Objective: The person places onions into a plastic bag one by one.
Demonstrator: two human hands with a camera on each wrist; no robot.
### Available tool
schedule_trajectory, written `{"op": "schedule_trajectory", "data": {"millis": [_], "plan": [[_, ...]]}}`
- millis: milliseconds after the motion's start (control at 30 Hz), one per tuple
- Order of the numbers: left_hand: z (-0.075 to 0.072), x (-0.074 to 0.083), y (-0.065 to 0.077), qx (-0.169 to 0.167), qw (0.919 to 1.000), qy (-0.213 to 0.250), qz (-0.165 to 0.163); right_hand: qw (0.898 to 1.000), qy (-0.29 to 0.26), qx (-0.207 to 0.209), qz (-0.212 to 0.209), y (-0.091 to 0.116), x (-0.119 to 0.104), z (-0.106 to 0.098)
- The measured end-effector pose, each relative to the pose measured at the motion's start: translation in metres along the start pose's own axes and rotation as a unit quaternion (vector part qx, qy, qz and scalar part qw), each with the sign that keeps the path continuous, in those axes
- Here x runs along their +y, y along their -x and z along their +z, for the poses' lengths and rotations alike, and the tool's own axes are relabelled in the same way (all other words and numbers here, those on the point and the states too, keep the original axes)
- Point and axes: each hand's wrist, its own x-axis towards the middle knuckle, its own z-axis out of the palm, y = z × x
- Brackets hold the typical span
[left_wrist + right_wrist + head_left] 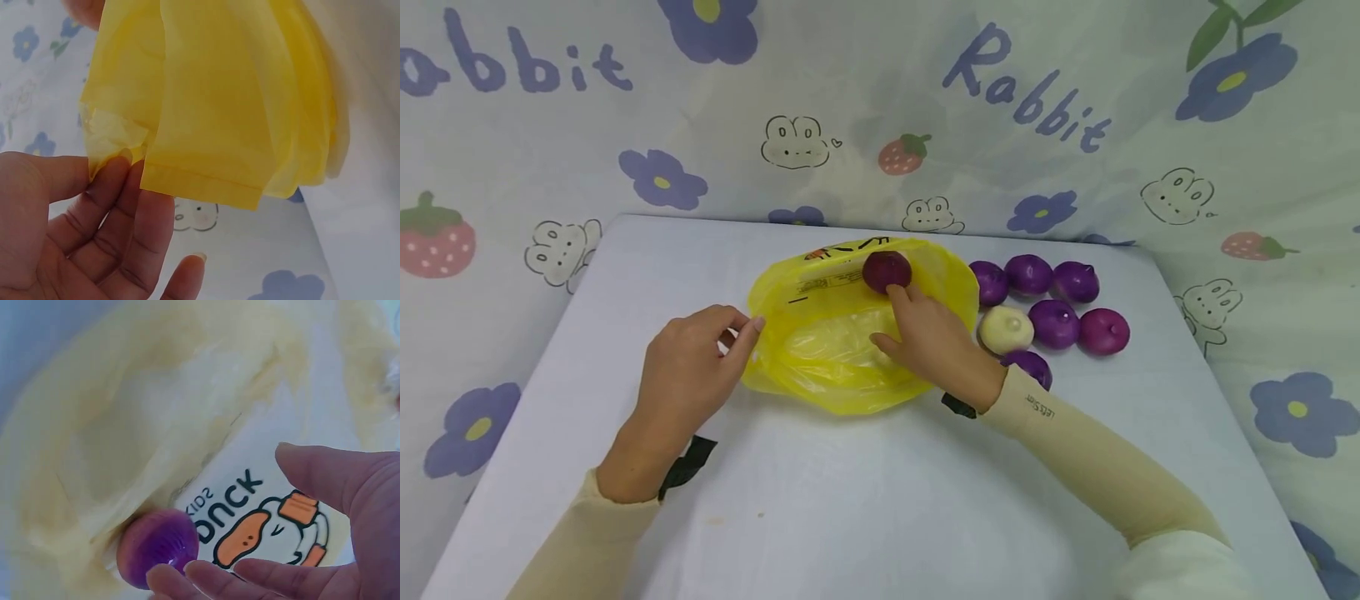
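A yellow plastic bag point(827, 392) lies with its mouth spread wide in the middle of the table. At its left edge, my left hand point(696, 358) pinches the thin film between thumb and fingers, also plain in the left wrist view. My right hand point(936, 329) reaches over the bag's mouth, thumb held well apart from the fingers. Just beyond its fingertips is a red onion point(887, 272), against the inner far side of the bag. The right wrist view shows that onion point(159, 547) by the fingertips, beside a printed duck picture point(275, 531).
Right of the bag sit several purple onions point(1054, 324) and one pale onion point(1006, 330) in a loose cluster. The right forearm partly covers the nearest purple one point(1032, 367). A patterned cloth point(850, 100) hangs behind the white table point(820, 508).
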Motion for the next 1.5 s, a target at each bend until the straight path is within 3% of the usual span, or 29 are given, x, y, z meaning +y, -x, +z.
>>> {"op": "schedule_trajectory", "data": {"millis": [200, 467, 633, 967, 1167, 1500], "plan": [[-0.002, -0.002, 0.002, 0.009, 1.0000, 0.000, 0.001, 1.000, -0.007, 0.000, -0.021, 0.023, 0.003, -0.005], [-0.001, -0.002, 0.003, 0.005, 1.0000, -0.002, 0.005, 0.996, -0.023, 0.021, -0.085, 0.050, 0.014, -0.012], [-0.003, -0.003, 0.002, 0.015, 0.9998, -0.005, 0.009, 0.995, -0.023, 0.027, -0.096, 0.070, 0.023, -0.009], [-0.004, -0.005, 0.002, 0.012, 0.9999, -0.001, 0.002, 0.997, -0.030, 0.044, -0.052, 0.109, 0.046, -0.010], [-0.004, -0.003, 0.000, 0.016, 0.9999, 0.001, 0.004, 0.997, -0.018, 0.072, -0.029, 0.129, 0.075, -0.020], [-0.004, 0.000, -0.003, -0.009, 0.9999, -0.006, -0.007, 0.998, -0.018, 0.031, 0.051, 0.147, 0.114, -0.021]]}}
